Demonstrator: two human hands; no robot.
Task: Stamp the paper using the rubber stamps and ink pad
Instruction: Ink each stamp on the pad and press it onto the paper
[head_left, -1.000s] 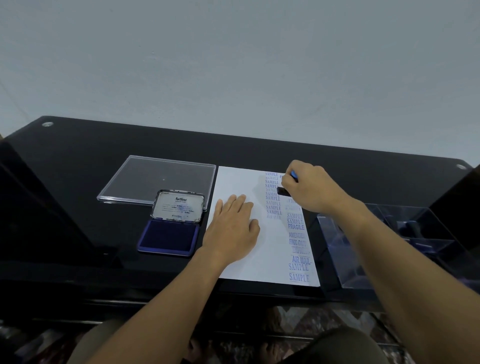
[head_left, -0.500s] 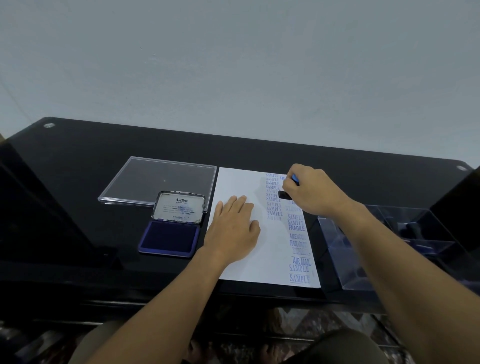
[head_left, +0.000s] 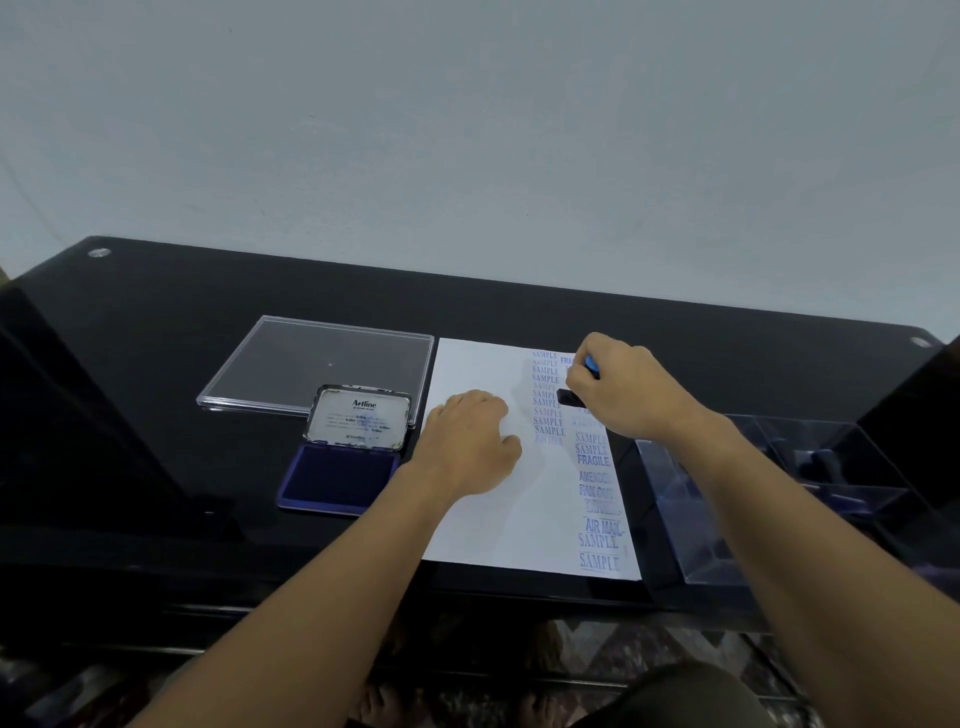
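1. Paper (head_left: 493, 499): white sheet, lying flat on black glass table (head_left: 156, 338), toward its near edge. Two cols. of blue imprints running down the right side; SAMPLE, FRAGILE, AIR MAIL legible, several others smeared, illeg.
2. Left hand (head_left: 467, 441): lying flat, fingers straight & together, pressing on sheet's left-ctr.
3. Right hand (head_left: 623, 389): fingers curling round rubber stamp (head_left: 569, 399) at sheet's top right, hiding most of it. Only black base & a bit of blue handle showing. Base sitting among the imprints; contact w/ sheet can't be confirmed.
4. Ink pad (head_left: 340, 478): lying open just left of paper, blue pad facing up, hinged lid w/ "Artline" label standing behind; small print illeg.
5. Clear plastic cover (head_left: 317, 364): lying flat behind ink pad, near edge partly hidden by the lid.
6. Clear box (head_left: 779, 493): right of paper, right forearm crossing over it; dark contents too dim to ID.
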